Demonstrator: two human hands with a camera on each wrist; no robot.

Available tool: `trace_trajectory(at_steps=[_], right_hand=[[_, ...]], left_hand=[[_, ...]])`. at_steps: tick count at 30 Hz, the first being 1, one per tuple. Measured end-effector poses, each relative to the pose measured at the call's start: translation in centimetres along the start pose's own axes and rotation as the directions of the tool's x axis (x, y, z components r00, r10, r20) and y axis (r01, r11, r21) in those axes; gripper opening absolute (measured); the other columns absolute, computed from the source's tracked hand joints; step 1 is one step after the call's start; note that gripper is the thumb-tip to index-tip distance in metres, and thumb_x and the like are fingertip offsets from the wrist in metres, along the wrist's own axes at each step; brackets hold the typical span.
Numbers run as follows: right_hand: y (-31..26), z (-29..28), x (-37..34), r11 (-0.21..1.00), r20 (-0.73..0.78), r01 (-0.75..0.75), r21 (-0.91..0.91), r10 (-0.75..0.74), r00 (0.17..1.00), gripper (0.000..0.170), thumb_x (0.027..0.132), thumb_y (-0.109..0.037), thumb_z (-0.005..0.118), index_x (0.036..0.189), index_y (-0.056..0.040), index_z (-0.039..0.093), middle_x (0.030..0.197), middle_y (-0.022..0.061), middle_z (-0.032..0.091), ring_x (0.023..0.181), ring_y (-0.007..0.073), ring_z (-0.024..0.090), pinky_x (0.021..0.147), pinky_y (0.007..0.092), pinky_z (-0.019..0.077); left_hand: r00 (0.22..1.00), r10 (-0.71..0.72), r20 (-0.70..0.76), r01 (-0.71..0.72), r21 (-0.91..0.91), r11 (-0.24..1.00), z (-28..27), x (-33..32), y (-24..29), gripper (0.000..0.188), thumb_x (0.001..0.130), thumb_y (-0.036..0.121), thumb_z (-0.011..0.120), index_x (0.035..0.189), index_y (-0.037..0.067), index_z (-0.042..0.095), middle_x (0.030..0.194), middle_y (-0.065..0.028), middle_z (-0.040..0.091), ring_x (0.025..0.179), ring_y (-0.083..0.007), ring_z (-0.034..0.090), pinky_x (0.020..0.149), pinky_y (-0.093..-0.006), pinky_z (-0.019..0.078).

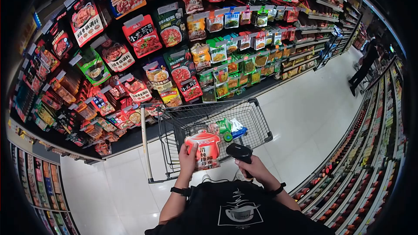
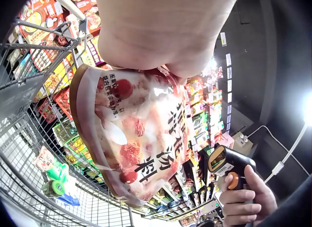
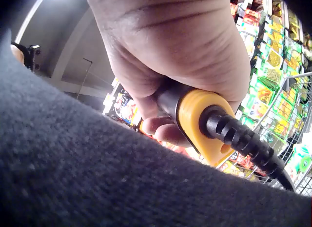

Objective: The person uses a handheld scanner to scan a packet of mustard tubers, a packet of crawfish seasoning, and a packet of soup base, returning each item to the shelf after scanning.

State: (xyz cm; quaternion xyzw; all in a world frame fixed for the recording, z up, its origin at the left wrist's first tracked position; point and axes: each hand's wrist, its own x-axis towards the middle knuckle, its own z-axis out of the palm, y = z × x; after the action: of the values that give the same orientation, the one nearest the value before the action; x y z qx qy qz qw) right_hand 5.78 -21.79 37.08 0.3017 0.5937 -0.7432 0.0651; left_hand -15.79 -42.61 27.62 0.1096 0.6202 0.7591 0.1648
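Left fingers (image 1: 194, 149) pinch the red pouch (image 1: 203, 141) by one edge, likely leaving its print clear; right fingers (image 2: 241, 208) wrap the scanner (image 1: 238, 152), cart (image 1: 146, 143) beneath them.

We see a red soup seasoning packet (image 1: 203, 149), its front with black Chinese characters showing, held in the left hand (image 1: 187, 162). Near it, the right hand (image 1: 257, 169) grips a black barcode scanner (image 1: 237, 151), its head turned toward the packet.
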Motion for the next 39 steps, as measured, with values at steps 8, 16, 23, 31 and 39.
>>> trace_trajectory(at_steps=[8, 16, 23, 31, 39], right_hand=[[0.2, 0.1, 0.0, 0.999, -0.001, 0.042, 0.01, -0.042, 0.999, 0.027, 0.104, -0.029, 0.076, 0.095, -0.0063, 0.066, 0.072, -0.0017, 0.063, 0.057, 0.008, 0.06, 0.053, 0.025, 0.0469], [0.3, 0.0, 0.0, 0.999, 0.017, 0.038, 0.016, -0.039, 0.999, 0.025, 0.103, -0.028, 0.077, 0.101, -0.0049, 0.067, 0.074, -0.0023, 0.061, 0.06, 0.0082, 0.06, 0.056, 0.0261, 0.0492], [0.3, 0.1, -0.2, 0.998, 0.016, 0.059, -0.018, -0.059, 0.998, 0.025, 0.103, -0.028, 0.076, 0.1, -0.005, 0.067, 0.073, -0.0023, 0.061, 0.06, 0.0081, 0.06, 0.056, 0.0262, 0.0492], [0.4, 0.3, -0.4, 0.998, 0.023, 0.054, 0.009, -0.055, 0.998, 0.025, 0.103, -0.028, 0.076, 0.099, -0.0056, 0.066, 0.072, -0.0022, 0.06, 0.06, 0.0084, 0.06, 0.056, 0.026, 0.0488], [0.5, 0.4, -0.5, 0.999, 0.031, 0.046, 0.012, -0.046, 0.998, 0.024, 0.103, -0.027, 0.076, 0.101, -0.0056, 0.066, 0.073, -0.002, 0.06, 0.06, 0.0085, 0.059, 0.056, 0.0259, 0.0486]], left_hand=[[0.997, -0.072, 0.021, 0.072, -0.03, 0.997, -0.2, -0.3, 0.5, 0.025, 0.11, 0.021, 0.069, 0.125, 0.002, 0.065, 0.112, -0.003, 0.074, 0.093, -0.0056, 0.067, 0.077, -0.0218, 0.0536], [0.996, -0.092, 0.006, 0.092, 0.009, 0.996, -0.2, -0.7, 1.0, 0.023, 0.11, 0.025, 0.07, 0.119, 0.005, 0.065, 0.106, -0.0004, 0.074, 0.085, -0.0029, 0.065, 0.067, -0.019, 0.0515], [0.997, -0.082, -0.003, 0.082, -0.013, 0.997, 0.0, -0.9, 0.8, 0.027, 0.11, 0.019, 0.068, 0.131, 0.003, 0.065, 0.108, -0.0003, 0.074, 0.082, -0.0024, 0.064, 0.067, -0.0189, 0.0505], [0.999, -0.034, 0.034, 0.036, -0.064, 0.997, 0.1, -1.0, 1.1, 0.028, 0.111, 0.017, 0.067, 0.133, 0.0, 0.064, 0.116, -0.004, 0.074, 0.093, -0.006, 0.068, 0.078, -0.0222, 0.0544], [0.996, -0.086, 0.023, 0.087, -0.014, 0.996, -0.7, -1.0, 0.6, 0.024, 0.11, 0.022, 0.069, 0.125, 0.003, 0.065, 0.11, -0.0023, 0.074, 0.089, -0.0048, 0.067, 0.074, -0.021, 0.054]])
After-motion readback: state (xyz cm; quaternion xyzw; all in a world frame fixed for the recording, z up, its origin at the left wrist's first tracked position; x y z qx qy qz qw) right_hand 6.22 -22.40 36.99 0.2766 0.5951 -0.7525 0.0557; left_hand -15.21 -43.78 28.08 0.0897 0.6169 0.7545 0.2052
